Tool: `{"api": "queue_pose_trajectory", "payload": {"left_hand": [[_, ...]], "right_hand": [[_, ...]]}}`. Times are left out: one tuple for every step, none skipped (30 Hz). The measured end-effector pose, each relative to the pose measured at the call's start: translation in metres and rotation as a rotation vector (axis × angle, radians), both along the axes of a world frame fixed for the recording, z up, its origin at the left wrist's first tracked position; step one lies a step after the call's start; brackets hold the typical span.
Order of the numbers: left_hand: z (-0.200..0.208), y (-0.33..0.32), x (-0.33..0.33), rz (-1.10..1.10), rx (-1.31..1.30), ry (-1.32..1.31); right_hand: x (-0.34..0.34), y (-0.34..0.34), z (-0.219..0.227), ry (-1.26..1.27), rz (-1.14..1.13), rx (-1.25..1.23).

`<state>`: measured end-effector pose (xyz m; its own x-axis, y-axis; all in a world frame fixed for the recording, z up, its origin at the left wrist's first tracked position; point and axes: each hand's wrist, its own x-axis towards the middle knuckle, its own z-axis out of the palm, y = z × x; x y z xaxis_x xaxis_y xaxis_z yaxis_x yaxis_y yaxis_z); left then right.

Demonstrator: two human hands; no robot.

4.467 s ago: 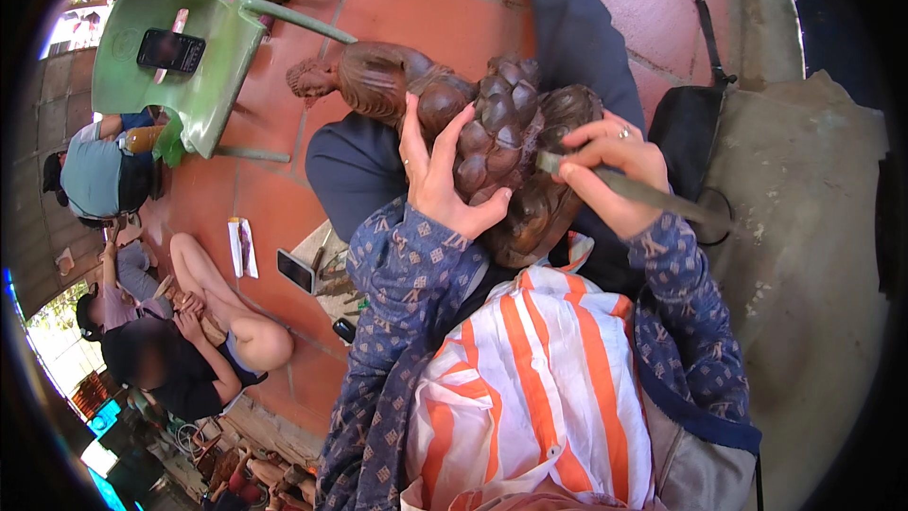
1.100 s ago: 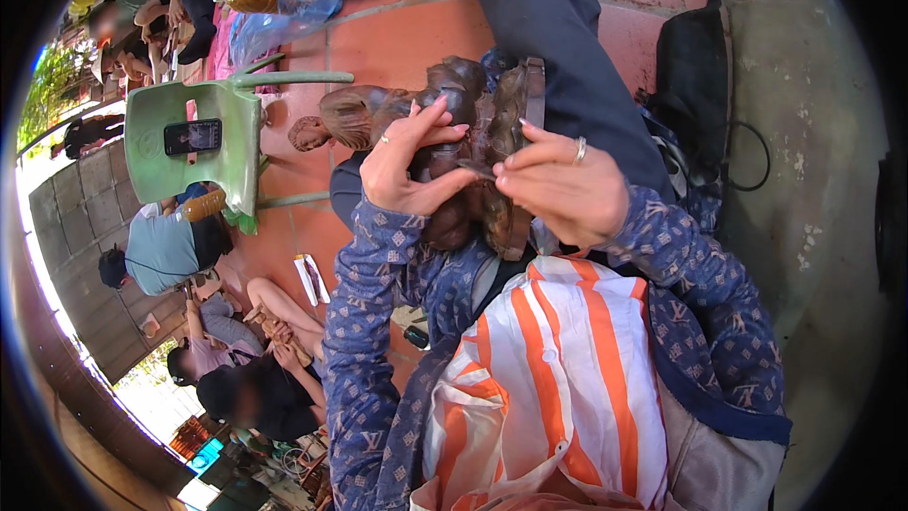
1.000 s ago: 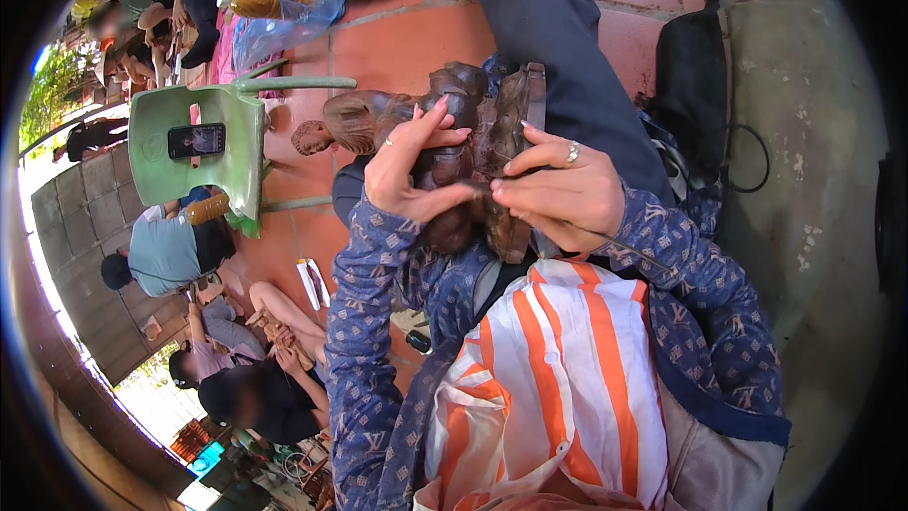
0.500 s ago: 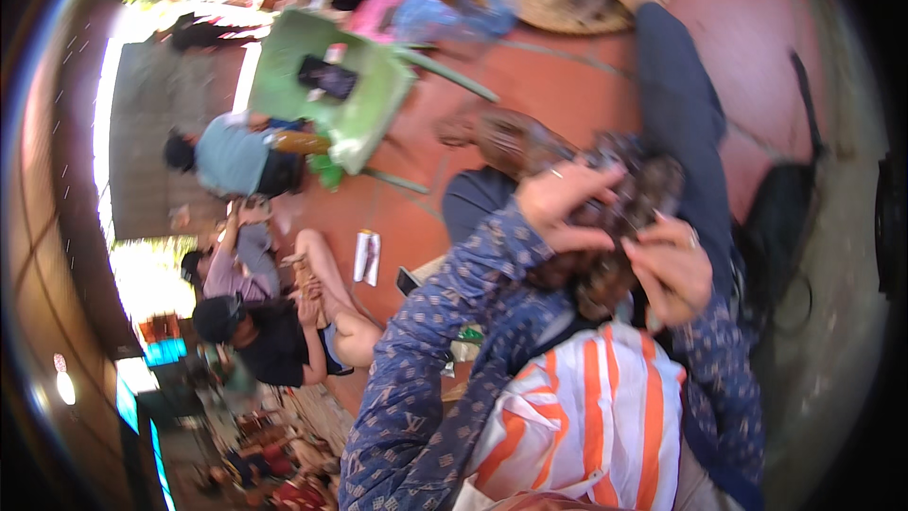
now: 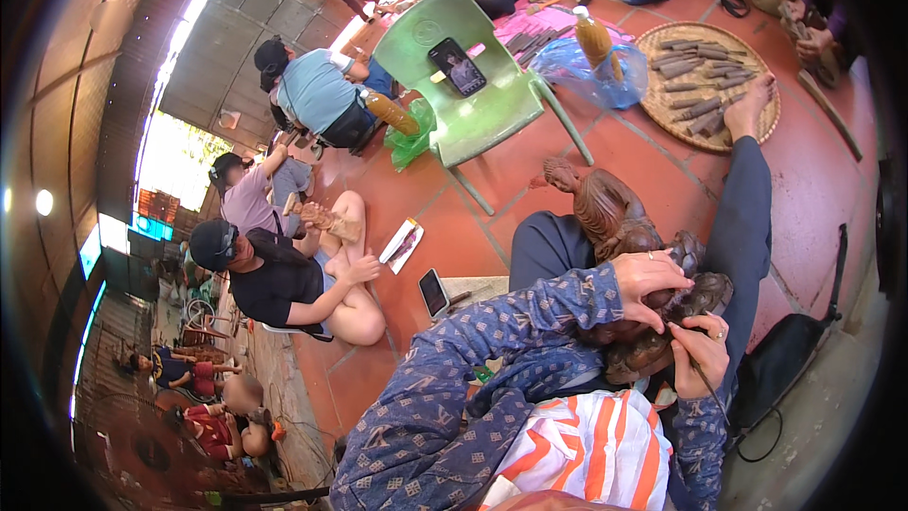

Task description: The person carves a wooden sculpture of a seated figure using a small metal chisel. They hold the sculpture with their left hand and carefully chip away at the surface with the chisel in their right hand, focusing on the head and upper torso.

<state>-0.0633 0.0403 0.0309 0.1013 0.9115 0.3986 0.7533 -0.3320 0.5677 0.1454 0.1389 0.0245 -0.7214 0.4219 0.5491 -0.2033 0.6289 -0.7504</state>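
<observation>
Across my lap lies a dark brown carved statue, with a robed figure at its far end and rounded, lumpy carving nearer me. My left hand is closed over the lumpy part, its thumb and fingers curved against the surface. Close to its fingertips, my right hand is pinched at the carving. A thin dark line runs below the right hand; whether it is a tool or a cord I cannot tell. What the pinched fingertips hold is hidden. An orange-and-white striped cloth covers my lap below the carving.
A green plastic chair holds a phone. Beyond my foot, a round woven tray carries several dark carving tools. A second phone lies on my left, near a seated person. At right sits a black bag.
My view has turned, so the chair, tray and people appear shifted and sharper. My right hand's fingers have closed in nearer to the left hand on the statue.
</observation>
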Motion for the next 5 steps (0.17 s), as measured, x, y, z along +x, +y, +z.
{"api": "queue_pose_trajectory", "payload": {"left_hand": [[0.002,0.001,0.002,-0.006,0.023,-0.008],[0.003,0.002,0.004,0.042,-0.078,-0.055],[0.003,0.004,0.005,0.090,-0.180,-0.104],[0.003,0.006,0.007,0.131,-0.278,-0.157],[0.005,0.007,0.008,0.166,-0.322,-0.167]], "right_hand": [[0.001,0.000,0.004,0.004,0.001,-0.023],[0.001,-0.001,0.003,0.014,-0.030,-0.085],[0.002,-0.002,-0.002,0.025,-0.060,-0.148],[0.005,0.000,-0.008,0.031,-0.097,-0.208],[0.009,0.004,-0.016,0.024,-0.079,-0.237]]}}
